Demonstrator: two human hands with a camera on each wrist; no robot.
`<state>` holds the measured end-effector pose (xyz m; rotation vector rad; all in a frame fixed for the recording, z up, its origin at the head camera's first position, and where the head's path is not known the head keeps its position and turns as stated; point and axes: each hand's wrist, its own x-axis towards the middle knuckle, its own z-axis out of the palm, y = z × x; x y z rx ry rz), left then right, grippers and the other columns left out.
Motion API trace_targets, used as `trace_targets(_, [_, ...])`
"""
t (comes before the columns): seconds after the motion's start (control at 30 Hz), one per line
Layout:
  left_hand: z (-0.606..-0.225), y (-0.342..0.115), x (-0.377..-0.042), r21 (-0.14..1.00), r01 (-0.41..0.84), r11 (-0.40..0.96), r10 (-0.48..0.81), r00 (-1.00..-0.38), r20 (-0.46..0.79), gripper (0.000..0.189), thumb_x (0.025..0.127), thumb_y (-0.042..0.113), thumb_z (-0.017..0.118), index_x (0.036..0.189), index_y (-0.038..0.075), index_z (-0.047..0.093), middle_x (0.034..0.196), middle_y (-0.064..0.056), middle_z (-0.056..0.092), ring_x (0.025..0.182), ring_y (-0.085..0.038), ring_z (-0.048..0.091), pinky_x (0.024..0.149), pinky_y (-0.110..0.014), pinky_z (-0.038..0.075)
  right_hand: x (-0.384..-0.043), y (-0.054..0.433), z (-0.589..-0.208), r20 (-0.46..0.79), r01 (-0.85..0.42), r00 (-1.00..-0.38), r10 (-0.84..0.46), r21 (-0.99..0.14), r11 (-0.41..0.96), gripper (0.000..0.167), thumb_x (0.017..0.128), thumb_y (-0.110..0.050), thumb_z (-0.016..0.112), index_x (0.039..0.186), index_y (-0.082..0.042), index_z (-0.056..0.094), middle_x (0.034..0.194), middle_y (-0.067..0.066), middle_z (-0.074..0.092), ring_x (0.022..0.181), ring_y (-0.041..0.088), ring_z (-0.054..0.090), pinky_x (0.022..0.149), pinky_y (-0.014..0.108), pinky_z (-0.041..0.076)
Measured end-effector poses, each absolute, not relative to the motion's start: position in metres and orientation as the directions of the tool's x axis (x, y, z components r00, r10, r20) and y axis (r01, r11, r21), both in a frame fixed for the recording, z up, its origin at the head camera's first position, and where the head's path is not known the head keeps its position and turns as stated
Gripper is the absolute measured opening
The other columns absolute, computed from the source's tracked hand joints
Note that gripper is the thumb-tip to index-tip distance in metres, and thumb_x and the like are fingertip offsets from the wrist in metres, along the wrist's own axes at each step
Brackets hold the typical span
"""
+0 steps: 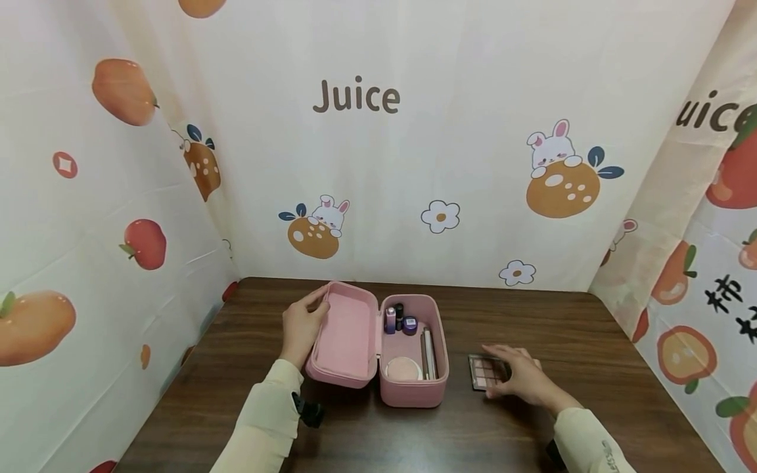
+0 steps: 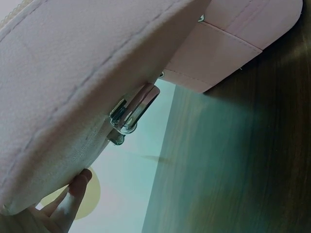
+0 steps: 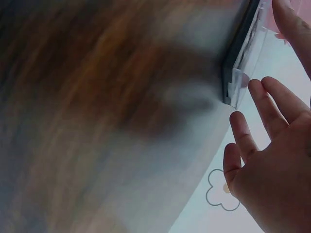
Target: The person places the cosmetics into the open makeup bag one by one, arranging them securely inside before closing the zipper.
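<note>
Near the table's (image 1: 479, 433) right side, just beside the case (image 1: 412, 394), the palette (image 1: 482, 373) sits under my right hand (image 1: 523, 378), its fingers extended and loose, with no firm grip visible; I can't tell whether the tips touch, and I judge that a hasty pinch on that slim edge could make it slip or flip. Farther left, my left hand (image 1: 303, 328) pinches the lid (image 1: 349, 335) by its outer rim, where a slackened hold could let it swing, tug the case and jostle the bottles (image 1: 390, 320) at its far end.

The left grip (image 1: 300, 330) pinches, while the right grip (image 1: 524, 376) (thumb (image 3: 294, 30) apart) has loosely extended fingers (image 3: 267, 109).
</note>
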<state>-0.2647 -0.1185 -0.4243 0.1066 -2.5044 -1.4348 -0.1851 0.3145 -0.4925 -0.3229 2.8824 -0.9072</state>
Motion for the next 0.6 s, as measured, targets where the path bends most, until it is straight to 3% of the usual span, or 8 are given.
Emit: trace_targets(0.6, [-0.425, -0.119, -0.265, 0.861, 0.046, 0.507, -0.192, -0.967, 0.165, 0.038, 0.093, 0.022, 0.066, 0.13, 0.019, 0.066, 0.133, -0.005, 0.064, 0.13, -0.03, 0.053, 0.108, -0.051, 0.039, -0.188, 0.318, -0.505, -0.046, -0.15, -0.976, -0.215, -0.575, 0.804, 0.089, 0.061, -0.037, 0.091, 0.138, -0.009, 0.057, 0.139, 0.017, 0.053, 0.119, 0.039, 0.042, 0.087, 0.056, 0.027])
